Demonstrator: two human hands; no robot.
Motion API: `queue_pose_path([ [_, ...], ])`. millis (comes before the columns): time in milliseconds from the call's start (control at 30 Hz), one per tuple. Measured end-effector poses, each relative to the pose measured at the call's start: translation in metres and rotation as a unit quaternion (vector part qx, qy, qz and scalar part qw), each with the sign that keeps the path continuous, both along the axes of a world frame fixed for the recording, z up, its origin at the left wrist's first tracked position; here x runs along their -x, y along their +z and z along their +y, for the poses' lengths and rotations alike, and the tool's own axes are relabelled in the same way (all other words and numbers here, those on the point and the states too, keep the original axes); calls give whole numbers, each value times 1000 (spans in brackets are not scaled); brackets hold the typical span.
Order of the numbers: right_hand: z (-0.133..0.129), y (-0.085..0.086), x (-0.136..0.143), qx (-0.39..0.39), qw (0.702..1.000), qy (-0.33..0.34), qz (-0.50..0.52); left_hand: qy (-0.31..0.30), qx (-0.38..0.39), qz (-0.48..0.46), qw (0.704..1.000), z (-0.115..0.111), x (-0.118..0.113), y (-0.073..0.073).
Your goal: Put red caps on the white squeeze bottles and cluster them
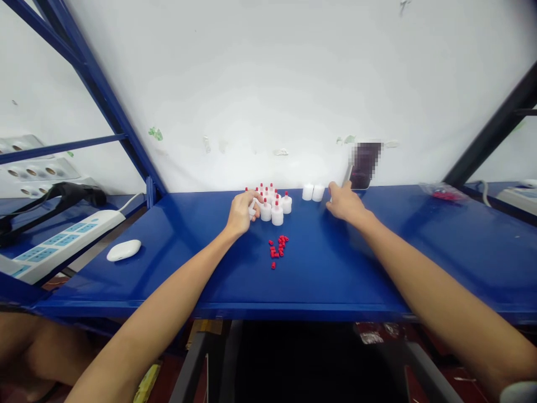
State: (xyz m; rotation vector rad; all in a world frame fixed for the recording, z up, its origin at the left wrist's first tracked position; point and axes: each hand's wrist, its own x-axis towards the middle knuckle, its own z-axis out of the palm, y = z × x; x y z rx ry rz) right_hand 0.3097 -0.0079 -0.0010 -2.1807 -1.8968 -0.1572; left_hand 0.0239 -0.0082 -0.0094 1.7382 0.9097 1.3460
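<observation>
At the left edge of a cluster of small white bottles with red caps (277, 216), my left hand (240, 214) has its fingers curled round a white bottle (251, 210), mostly covered by the fingers. Toward the back right, my right hand (347, 204) is closed, fingers bent down near the table; whatever is in its grasp is hidden. Just left of it stand two white containers (312, 192) side by side, with no red caps on them. Loose red caps (280, 246) lie scattered in front of the bottle cluster.
The blue table (235, 280) meets a white wall. A phone (364, 165) leans there behind my right hand. A white oval case (123, 250) and power strip (71, 240) are at left; a plastic bag with red pieces (444, 193) lies far right. Blue frame posts (104, 101) flank the table.
</observation>
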Motion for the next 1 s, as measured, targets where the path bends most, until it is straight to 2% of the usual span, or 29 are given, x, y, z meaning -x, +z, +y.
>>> queue_pose_path([
  [167,6,-14,-3,-56,996,9,63,7,18,49,999,-3,-3,-5],
  [267,6,-5,2,-190,970,68,133,-11,6,40,999,-7,-4,-4],
  [333,1,5,16,-311,915,164,196,-36,-3,23,999,-11,-6,-2],
  [400,-10,13,40,-361,840,280,292,-63,-11,3,998,-16,-9,0],
  [467,-25,15,68,-333,775,349,408,-81,-20,-15,996,-20,-14,1],
  [567,-44,8,102,-256,729,387,503,-88,-20,-43,995,-25,-22,1],
  [633,-51,2,114,-229,717,387,533,-94,-18,-61,994,-25,-25,0],
  [800,-55,-9,119,-219,716,405,525,-123,-5,-98,988,-21,-24,-5],
  [1000,-61,-9,123,-228,712,441,496,-156,57,-145,975,-19,-22,-2],
])
